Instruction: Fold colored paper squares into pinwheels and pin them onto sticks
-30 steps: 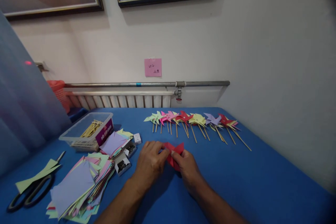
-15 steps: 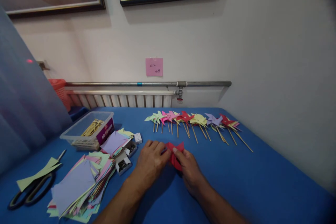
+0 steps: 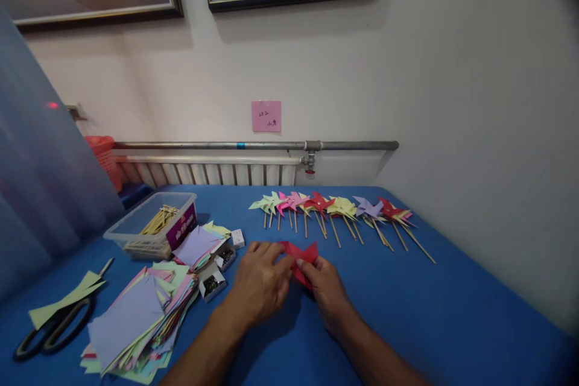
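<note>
Both forearms enter from the bottom edge and meet at mid-table. Left hand (image 3: 260, 280) lies palm down, fingers curled forward, fingertips pinching the left edge of the red paper (image 3: 301, 258). Right hand (image 3: 326, 286) mirrors it, thumb and forefinger closed on the paper's centre. Both grips are tight on the paper; neither hand has anything else in it. The paper sits low over the blue table (image 3: 452, 313), between the two hands, with two pointed flaps sticking up at the far side.

Judged step: folding the cut corners of a pinwheel blade set in toward the centre; no stick is on it yet. The next move likely calls for keeping the gathered corners pinned with one hand while the other frees itself for a fastener.

Left of the hands: small open boxes (image 3: 211, 281) of pins, a paper stack (image 3: 136, 319), scissors (image 3: 49, 329). Further back, a clear tub (image 3: 151, 226) with sticks. Beyond the hands, a row of finished pinwheels (image 3: 337, 212) lies near the wall.
</note>
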Available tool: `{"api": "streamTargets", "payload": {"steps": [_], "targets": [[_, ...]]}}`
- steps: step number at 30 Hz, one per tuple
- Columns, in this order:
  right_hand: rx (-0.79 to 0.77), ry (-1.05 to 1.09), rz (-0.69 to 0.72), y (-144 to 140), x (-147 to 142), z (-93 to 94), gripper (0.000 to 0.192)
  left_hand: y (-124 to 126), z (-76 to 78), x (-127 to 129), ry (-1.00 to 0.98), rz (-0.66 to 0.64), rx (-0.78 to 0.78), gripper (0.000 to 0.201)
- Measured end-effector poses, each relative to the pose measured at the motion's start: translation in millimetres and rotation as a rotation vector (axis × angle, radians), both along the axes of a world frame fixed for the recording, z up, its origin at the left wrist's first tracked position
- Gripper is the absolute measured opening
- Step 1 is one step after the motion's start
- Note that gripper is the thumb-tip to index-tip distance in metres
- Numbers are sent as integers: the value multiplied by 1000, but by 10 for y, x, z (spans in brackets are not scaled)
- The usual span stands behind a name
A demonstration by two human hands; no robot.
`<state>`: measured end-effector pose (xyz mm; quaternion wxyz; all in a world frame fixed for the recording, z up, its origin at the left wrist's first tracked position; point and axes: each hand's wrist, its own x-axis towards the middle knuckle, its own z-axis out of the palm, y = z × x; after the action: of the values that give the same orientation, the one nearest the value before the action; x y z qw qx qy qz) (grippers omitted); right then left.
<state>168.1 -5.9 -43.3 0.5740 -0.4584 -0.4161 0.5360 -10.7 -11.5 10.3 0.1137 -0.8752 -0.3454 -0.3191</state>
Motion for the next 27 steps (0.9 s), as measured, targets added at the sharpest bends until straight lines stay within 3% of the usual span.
{"api": "streamTargets", "payload": {"steps": [3, 6, 8, 10, 12, 16, 27], "targets": [[-8, 32, -29, 12, 15, 3, 42, -9, 48, 12, -304, 46, -253, 28], [10, 32, -42, -5, 2, 35, 41, 27, 60, 57, -651, 81, -701, 25], [16, 18, -36, -21, -15, 62, 39, 57, 32, 106, -871, 40, -1012, 27], [31, 3, -30, -33, -29, 86, 38, 84, -23, 161, -1053, -42, -1204, 32], [43, -14, -19, -36, -40, 103, 37, 107, -91, 208, -1176, -93, -1274, 34], [38, -13, 6, -23, -55, 107, 36, 142, -182, 240, -1288, -39, -1302, 32], [14, -95, 22, -32, -59, 86, 35, 93, -125, 257, -1305, -92, -1356, 25]]}}
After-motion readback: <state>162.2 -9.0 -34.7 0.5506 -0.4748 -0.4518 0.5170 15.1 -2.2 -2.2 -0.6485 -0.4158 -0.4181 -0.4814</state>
